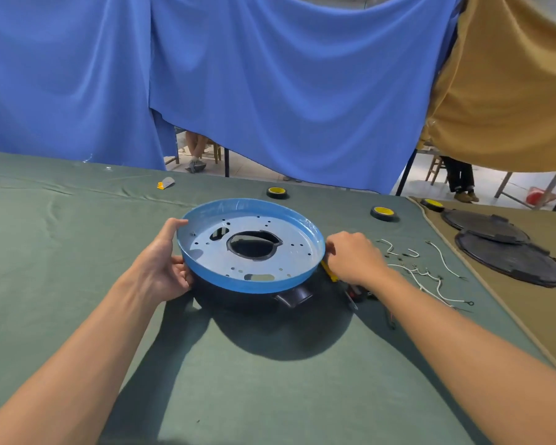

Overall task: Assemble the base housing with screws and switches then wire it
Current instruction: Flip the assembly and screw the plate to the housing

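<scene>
A round blue metal pan point(206, 264), pierced by holes and one large central opening, sits on top of a black base housing point(289, 297) in the middle of the table. My left hand point(164, 261) grips the left side, thumb on the blue rim and fingers under the black housing. My right hand point(353, 255) is at the right rim with curled fingers, touching the edge beside a yellow-handled tool point(329, 273). White wires point(430, 277) with ring terminals and small screws lie just right of that hand.
Rolls of black tape with yellow cores point(277, 191) point(384, 213) point(432, 204) stand at the back. Two black round covers point(511, 255) lie on the tan cloth at right. A small yellow and grey tool point(166, 183) lies at the far left. Blue and tan curtains hang behind.
</scene>
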Demonstrator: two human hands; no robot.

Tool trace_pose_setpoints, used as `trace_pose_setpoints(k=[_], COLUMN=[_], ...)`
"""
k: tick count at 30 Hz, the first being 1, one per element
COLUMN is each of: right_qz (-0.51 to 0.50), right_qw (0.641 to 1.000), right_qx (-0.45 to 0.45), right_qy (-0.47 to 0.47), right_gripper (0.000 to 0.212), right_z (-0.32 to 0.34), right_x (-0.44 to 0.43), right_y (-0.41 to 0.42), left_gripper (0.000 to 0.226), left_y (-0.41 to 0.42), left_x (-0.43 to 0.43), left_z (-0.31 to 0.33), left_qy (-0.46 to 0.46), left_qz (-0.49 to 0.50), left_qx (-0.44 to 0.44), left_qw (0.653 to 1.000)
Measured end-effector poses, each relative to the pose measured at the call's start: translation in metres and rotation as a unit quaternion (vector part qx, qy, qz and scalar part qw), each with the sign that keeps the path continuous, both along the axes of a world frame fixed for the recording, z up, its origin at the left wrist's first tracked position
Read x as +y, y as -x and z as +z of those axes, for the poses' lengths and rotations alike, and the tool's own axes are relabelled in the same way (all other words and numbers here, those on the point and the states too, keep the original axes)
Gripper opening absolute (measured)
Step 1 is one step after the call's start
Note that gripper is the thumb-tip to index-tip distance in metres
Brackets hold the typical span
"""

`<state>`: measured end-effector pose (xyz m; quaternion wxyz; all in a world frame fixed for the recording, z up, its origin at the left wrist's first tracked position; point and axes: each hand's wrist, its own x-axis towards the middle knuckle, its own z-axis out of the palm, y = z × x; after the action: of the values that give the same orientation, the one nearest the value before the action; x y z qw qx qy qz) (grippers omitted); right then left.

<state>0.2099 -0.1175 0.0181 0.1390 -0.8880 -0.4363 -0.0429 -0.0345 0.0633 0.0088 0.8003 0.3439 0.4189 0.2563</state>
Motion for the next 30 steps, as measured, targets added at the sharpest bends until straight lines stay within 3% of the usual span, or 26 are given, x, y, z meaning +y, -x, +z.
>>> trace_pose_setpoints(k=[5, 12, 19, 22, 24, 26, 28, 30], right_qz=[0.005, -0.025, -0.082, -0.035, -0.001, 0.031, 0.052, 0.073], right_qw=[0.996, 0.996, 0.981, 0.949, 0.966, 0.994, 0.989, 0.98], right_qx=[-0.087, -0.086, 0.091, 0.241, 0.23, 0.105, 0.015, -0.003], right_qy=[0.023, 0.029, -0.148, -0.201, -0.117, 0.028, 0.137, 0.186], right_gripper=[0.024, 0.023, 0.02, 0.019, 0.019, 0.023, 0.039, 0.045], right_z=[-0.015, -0.025, 0.017, 0.034, 0.037, 0.033, 0.023, 0.012], right_x=[0.005, 0.003, -0.005, -0.019, -0.031, -0.04, -0.047, -0.05], right_y=[0.006, 0.001, -0.006, -0.015, -0.015, -0.016, -0.015, -0.014], left_gripper=[0.065, 0.063, 0.06, 0.059, 0.057, 0.057, 0.056, 0.052], left_y=[0.011, 0.019, 0.021, 0.026, 0.029, 0.03, 0.03, 0.029], left_x=[-0.004, -0.009, -0.006, 0.001, 0.006, 0.01, 0.012, 0.011], left_z=[0.004, 0.002, -0.002, -0.003, -0.001, 0.0, -0.001, -0.001], left_qy=[-0.005, -0.019, -0.036, -0.045, -0.046, -0.049, -0.053, -0.059], left_qz=[-0.027, -0.027, -0.009, -0.004, 0.0, -0.005, -0.008, -0.013], left_qx=[0.051, 0.06, 0.066, 0.068, 0.072, 0.074, 0.071, 0.073], left_qw=[0.998, 0.998, 0.997, 0.997, 0.996, 0.996, 0.996, 0.996])
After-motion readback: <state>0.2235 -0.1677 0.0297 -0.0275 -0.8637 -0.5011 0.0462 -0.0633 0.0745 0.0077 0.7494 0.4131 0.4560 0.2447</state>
